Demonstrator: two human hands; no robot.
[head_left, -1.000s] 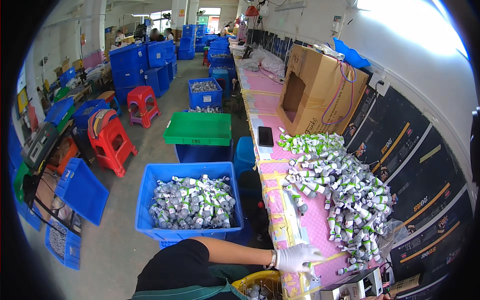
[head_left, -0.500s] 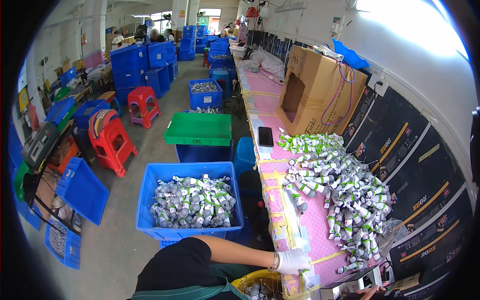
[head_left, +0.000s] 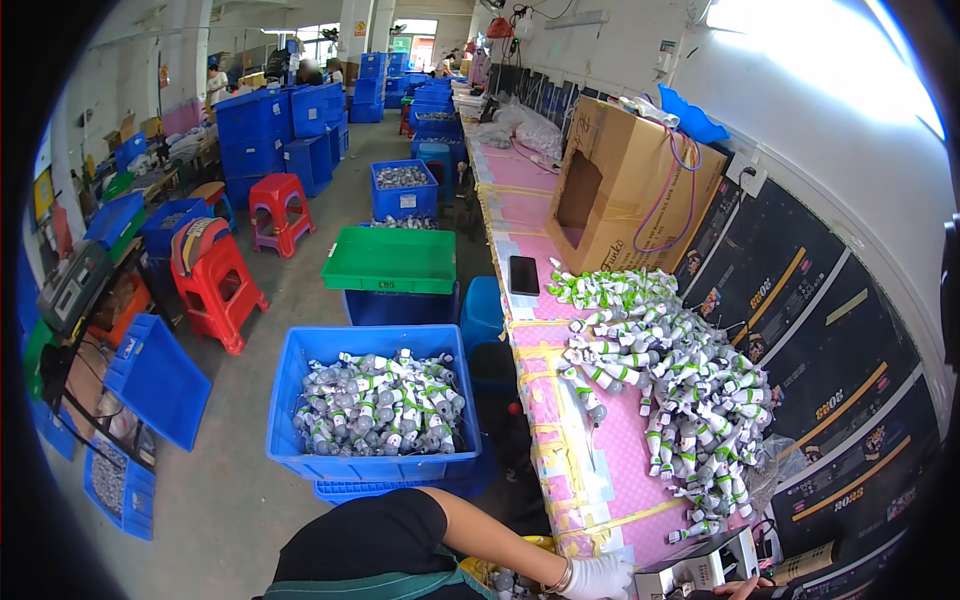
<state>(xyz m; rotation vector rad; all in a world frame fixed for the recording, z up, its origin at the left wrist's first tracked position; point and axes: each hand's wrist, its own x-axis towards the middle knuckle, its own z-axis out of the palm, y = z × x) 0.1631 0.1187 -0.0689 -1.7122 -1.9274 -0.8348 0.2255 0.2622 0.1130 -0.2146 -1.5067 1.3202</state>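
Note:
My left hand (head_left: 600, 578), in a white glove with bracelets at the wrist, is at the table's near edge, beside a small white and black boxy device (head_left: 705, 568). Its fingers look closed; what they hold, if anything, is hidden. Only some bare fingers of my right hand (head_left: 742, 588) show at the lower edge, bent against the device's near side; what they grip cannot be made out. Beyond the device lies a large heap of small white, grey and green figure parts (head_left: 700, 410). A yellow tub (head_left: 478, 570) with grey parts is partly hidden under my left forearm.
A blue crate (head_left: 375, 462) full of similar parts stands left of the table (head_left: 630, 440). Behind it, a green tray (head_left: 390, 260) tops another crate. A phone (head_left: 523, 275) and a cardboard box (head_left: 620, 190) sit farther along the table. Red stools (head_left: 215, 290) stand leftward.
My left hand has moved nearer and slightly right, from the table's pink surface to the device. A small green and white piece visible at its fingers before is out of sight now.

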